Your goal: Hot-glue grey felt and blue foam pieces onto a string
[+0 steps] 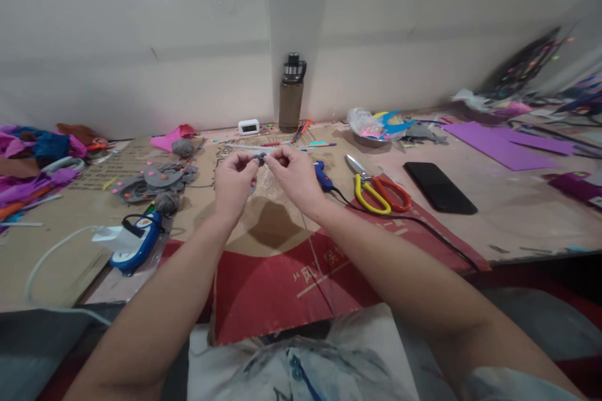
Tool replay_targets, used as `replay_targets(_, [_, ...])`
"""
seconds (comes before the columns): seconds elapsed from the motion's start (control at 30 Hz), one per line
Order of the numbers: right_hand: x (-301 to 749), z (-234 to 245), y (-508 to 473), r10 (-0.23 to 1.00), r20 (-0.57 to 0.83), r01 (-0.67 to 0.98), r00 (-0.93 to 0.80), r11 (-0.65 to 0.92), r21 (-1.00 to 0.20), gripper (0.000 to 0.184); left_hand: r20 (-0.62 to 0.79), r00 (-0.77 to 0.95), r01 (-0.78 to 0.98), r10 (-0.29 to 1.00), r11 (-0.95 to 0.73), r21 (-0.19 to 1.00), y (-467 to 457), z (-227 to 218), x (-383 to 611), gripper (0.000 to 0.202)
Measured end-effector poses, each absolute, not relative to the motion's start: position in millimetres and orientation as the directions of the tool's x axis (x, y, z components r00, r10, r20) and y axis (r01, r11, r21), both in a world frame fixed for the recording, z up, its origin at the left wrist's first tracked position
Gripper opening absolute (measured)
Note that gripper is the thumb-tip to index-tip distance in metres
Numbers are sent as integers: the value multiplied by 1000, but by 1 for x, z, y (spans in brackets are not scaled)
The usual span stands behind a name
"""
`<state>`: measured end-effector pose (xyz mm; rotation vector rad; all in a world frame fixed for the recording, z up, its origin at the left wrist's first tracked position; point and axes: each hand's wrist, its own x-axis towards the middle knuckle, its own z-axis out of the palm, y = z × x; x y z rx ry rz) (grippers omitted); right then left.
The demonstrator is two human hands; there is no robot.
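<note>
Above the cardboard, both hands meet around a small dark grey piece point(259, 158) that looks like felt or yarn. My left hand point(235, 178) pinches it between thumb and forefinger. From the other side, my right hand point(294, 174) is closed on the same piece with its fingertips. Most of the piece is covered by the fingers. A blue glue gun point(322, 177) lies just right of my right hand, partly hidden behind it. Scissors point(376, 191) with one yellow and one red handle rest farther right.
A black phone point(439, 187) lies to the right, with purple sheets point(498, 145) behind it. A water bottle point(291, 97) and small white clock point(249, 127) stand at the wall. Left are grey felt pieces point(155, 182) and a blue-white power strip point(136, 247). A bowl point(371, 140) holds scraps.
</note>
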<state>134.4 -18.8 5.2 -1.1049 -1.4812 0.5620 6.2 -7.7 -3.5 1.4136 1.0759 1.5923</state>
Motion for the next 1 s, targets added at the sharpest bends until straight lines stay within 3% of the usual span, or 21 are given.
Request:
replay_targets(0.4, [136,6,-20,848,518,410,113,435,-802,18,298,-45,-134,953,-302,944,-12,0,8,8])
replay_targets(0.57, [139,4,-13,890,447,313,90,401,-861,17,303,-23,-204,953,-301,931,-15,4,11,7])
replay_targets(0.73, [146,2,-6,920,392,156,9,386,-909,15,231,165,-195,959,-198,961,-11,9,4,10])
replay_targets(0.9, [157,1,-8,921,389,195,16,379,-905,12,71,387,-133,919,-21,991,-7,18,-10,22])
replay_targets(1.0, [163,1,-7,941,338,198,19,327,-924,11,41,368,-128,929,7,992,-4,17,-14,27])
